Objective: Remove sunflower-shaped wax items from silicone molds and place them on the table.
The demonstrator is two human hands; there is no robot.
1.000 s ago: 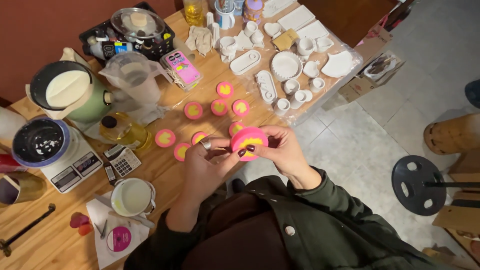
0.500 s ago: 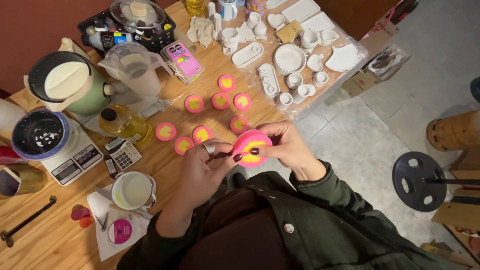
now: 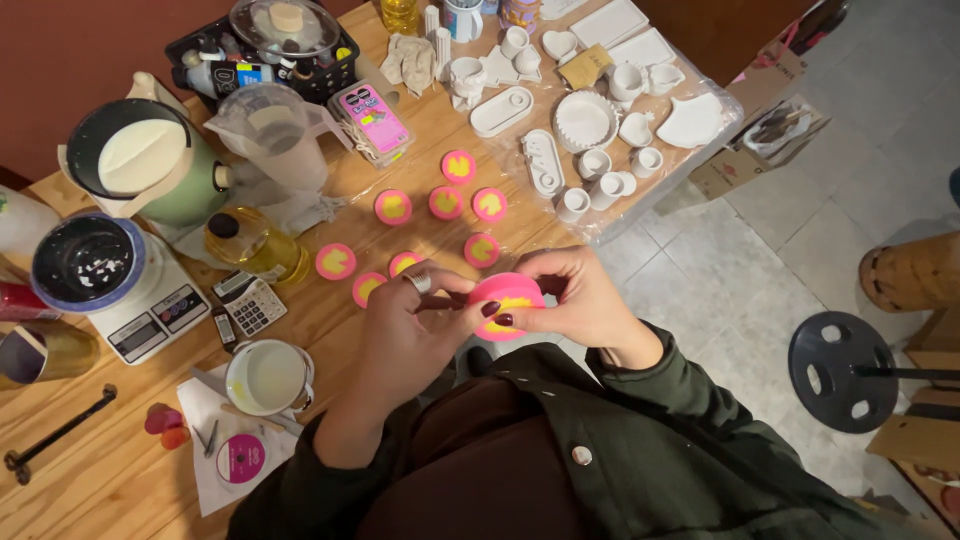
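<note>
Pinching the pink silicone mould (image 3: 506, 303) between both hands, my left hand (image 3: 408, 330) and right hand (image 3: 572, 300) closed on its rim just off the table's near edge (image 3: 330, 395). I'd flex gently, evenly. Beyond, filled pink moulds (image 3: 446, 202) crowd the wood; white casts (image 3: 585, 120) farther.

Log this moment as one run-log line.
left hand: on round pink mould | right hand: grips it | wooden table: pink discs

Left hand (image 3: 405, 325): one silver ring on a finger; right hand (image 3: 580, 300): nails varnished dark red; both arms: long dark green jacket sleeves; jacket front open, with round pale buttons; dark brown garment beneath.
</note>
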